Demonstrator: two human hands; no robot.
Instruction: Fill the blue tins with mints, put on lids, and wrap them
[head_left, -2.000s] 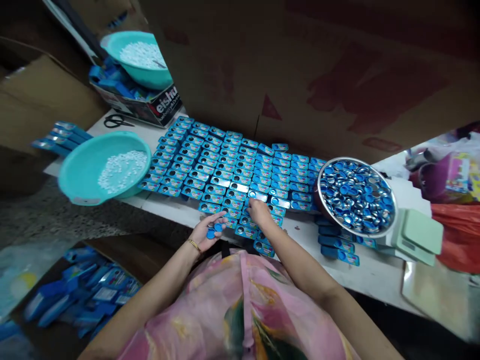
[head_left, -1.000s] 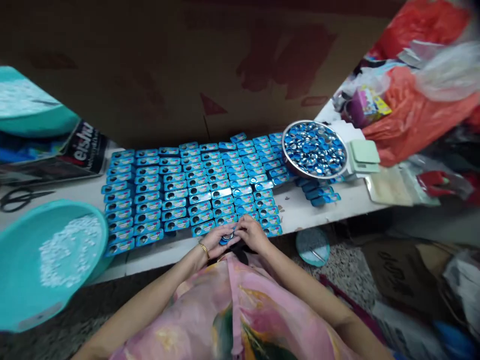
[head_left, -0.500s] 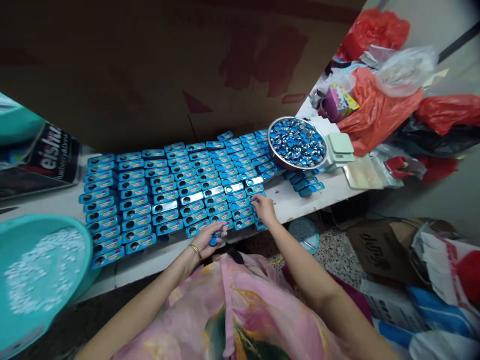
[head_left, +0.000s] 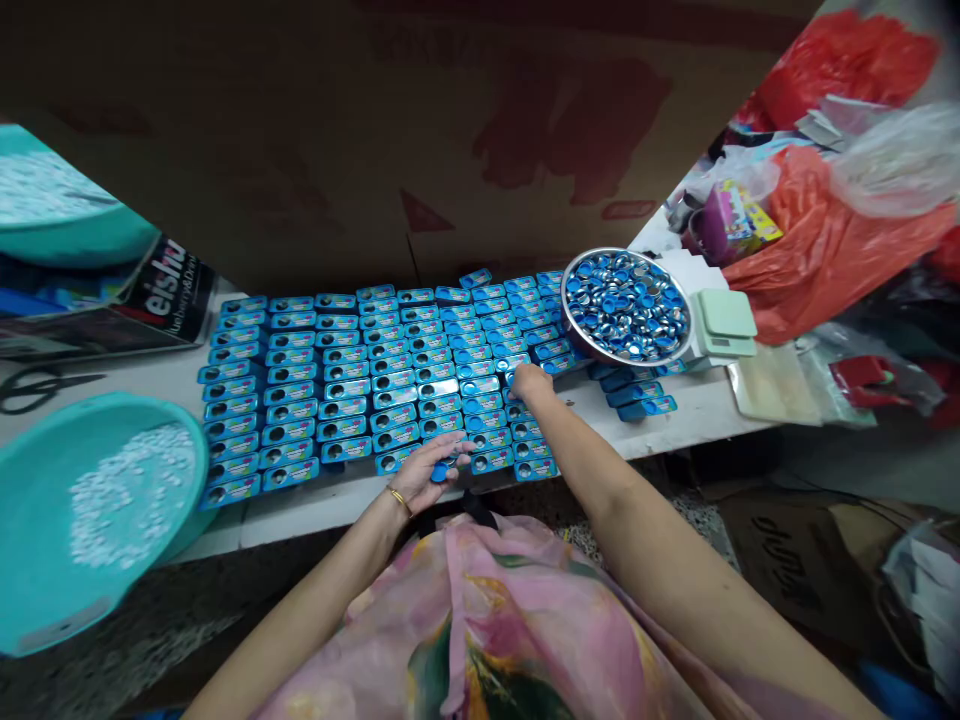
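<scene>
Nearest the bench's (head_left: 720, 408) front edge, the loose round blue-and-silver caps (head_left: 440, 471) in the left hand (head_left: 414, 480) could slip off if that palm tipped, since the fingers curl round them only slackly. The front row of upright blue printed boxes (head_left: 346, 450) stands close to that edge; a nudge from either wrist might topple one, and tight packing could pass the knock along its column. Farther in, the right hand (head_left: 534, 384) might jog neighbouring boxes, being right on their tops. Beyond it, the round steel bowl (head_left: 691, 320), heaped with similar caps, could shed a few if its rim were bumped.

The left hand is palm up, half open, cupping several caps above the bench's front edge. The right is turned down, fingers bent and bunched at the boxes towards the right end of the block; whether it pinches a cap cannot be told.
</scene>
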